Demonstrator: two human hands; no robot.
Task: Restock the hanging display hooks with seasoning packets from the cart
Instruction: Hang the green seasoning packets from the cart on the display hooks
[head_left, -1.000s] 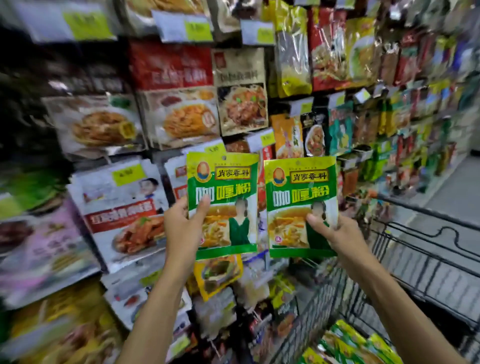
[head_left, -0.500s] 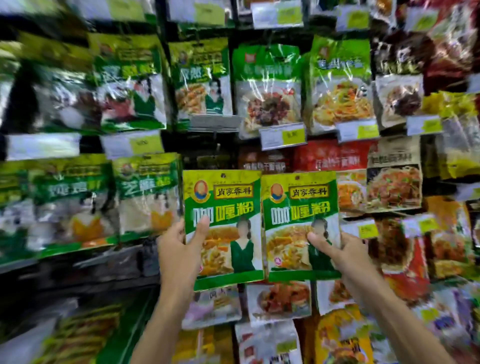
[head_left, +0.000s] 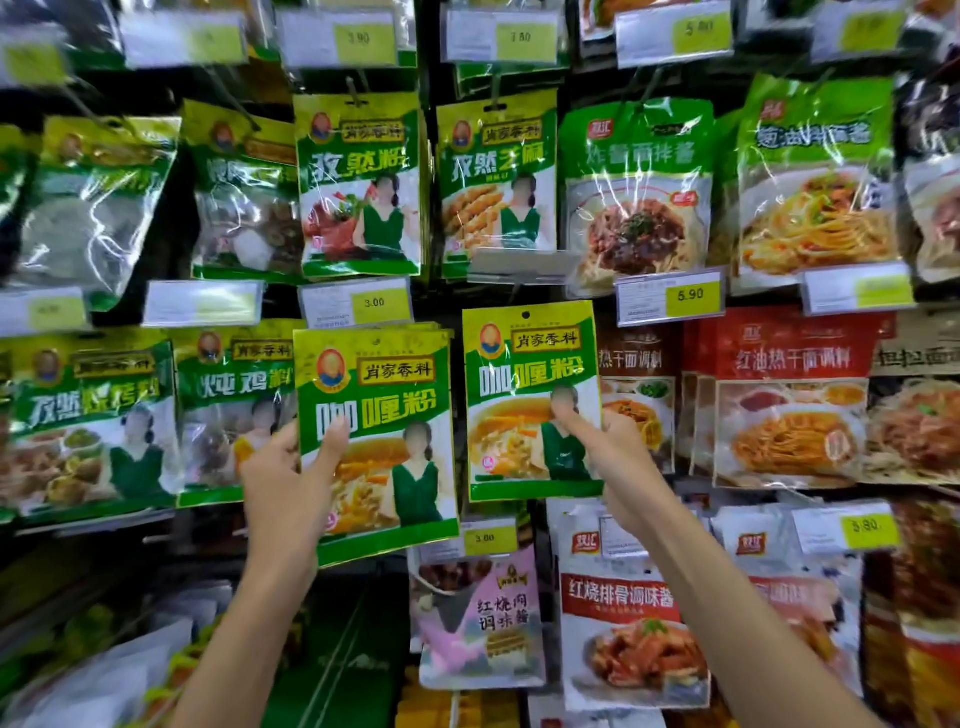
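left hand (head_left: 283, 480) raised, thumb pinching | right hand (head_left: 618, 460) raised, thumb pinching

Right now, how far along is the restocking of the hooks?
Done: cumin powder packets already hang on the row above. In hand: the left hand grips a stack of curry powder packets; the right hand pinches a single curry powder packet, hang hole free. Left: hooking all of them; none looks hung yet.

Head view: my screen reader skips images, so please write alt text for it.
The left hand and right hand each grip a green-and-yellow seasoning packet, left packet lower than right packet, before a display of hanging packets with yellow price tags.
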